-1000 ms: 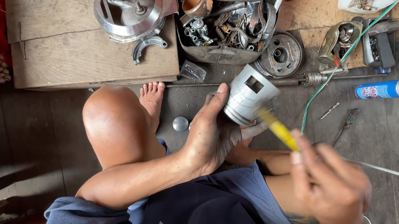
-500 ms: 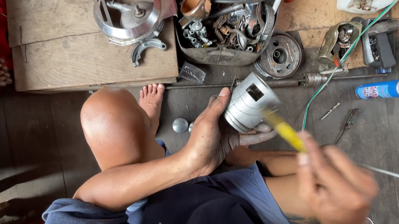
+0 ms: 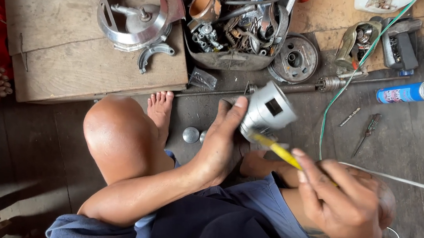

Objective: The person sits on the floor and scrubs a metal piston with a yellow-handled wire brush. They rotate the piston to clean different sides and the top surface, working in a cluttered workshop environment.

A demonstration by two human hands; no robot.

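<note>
Gripping the piston (image 3: 268,111) in the left hand (image 3: 222,146), fingers wrapped to steady it, while right hand (image 3: 345,201) fingers pinch a yellow-handled tool (image 3: 276,149) against its skirt.

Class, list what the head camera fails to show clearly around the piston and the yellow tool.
- Yellow tool: tip blurred; handle hidden in right hand.
- Piston: near side covered by left hand.
- Parts bin: top cut off by the frame edge.
</note>
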